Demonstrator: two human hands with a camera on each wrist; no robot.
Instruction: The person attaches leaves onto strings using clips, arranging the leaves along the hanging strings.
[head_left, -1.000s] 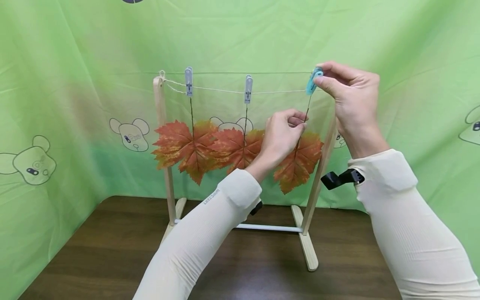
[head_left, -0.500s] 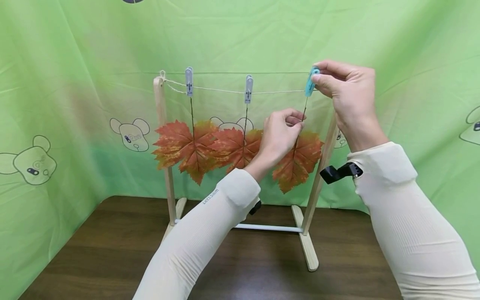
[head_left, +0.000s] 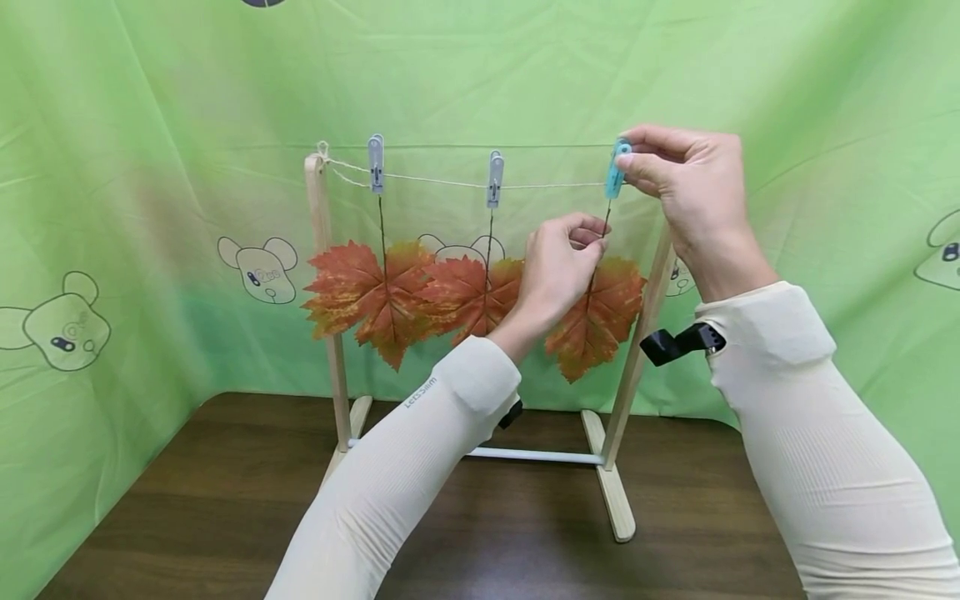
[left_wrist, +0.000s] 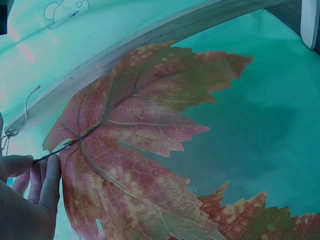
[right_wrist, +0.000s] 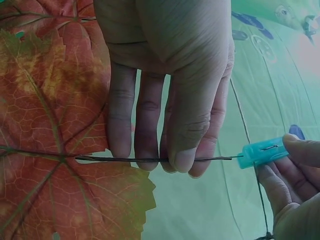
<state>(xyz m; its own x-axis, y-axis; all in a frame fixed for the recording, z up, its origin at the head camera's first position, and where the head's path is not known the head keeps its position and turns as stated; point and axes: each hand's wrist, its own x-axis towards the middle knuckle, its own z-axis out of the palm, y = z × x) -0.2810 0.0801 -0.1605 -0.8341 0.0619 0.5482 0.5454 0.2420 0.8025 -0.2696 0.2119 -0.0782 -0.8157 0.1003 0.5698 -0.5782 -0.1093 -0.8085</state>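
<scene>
An orange-red artificial maple leaf hangs at the right end of a string line. Its thin dark stem is pinched between the thumb and fingers of my left hand. With thumb and fingers my right hand grips a turquoise clothespin on the line. In the right wrist view the stem's tip meets the clothespin's jaw end. Two more leaves, a left one and a middle one, hang from grey clothespins; my left hand partly covers the middle leaf.
The line runs from the left wooden post to the right wooden post. A white rod joins the posts low down, above a dark wooden table. Green printed cloth surrounds the stand.
My right hand has shifted slightly left along the line with the turquoise clothespin, which now stands more upright. My left hand has barely moved and still pinches the stem.
</scene>
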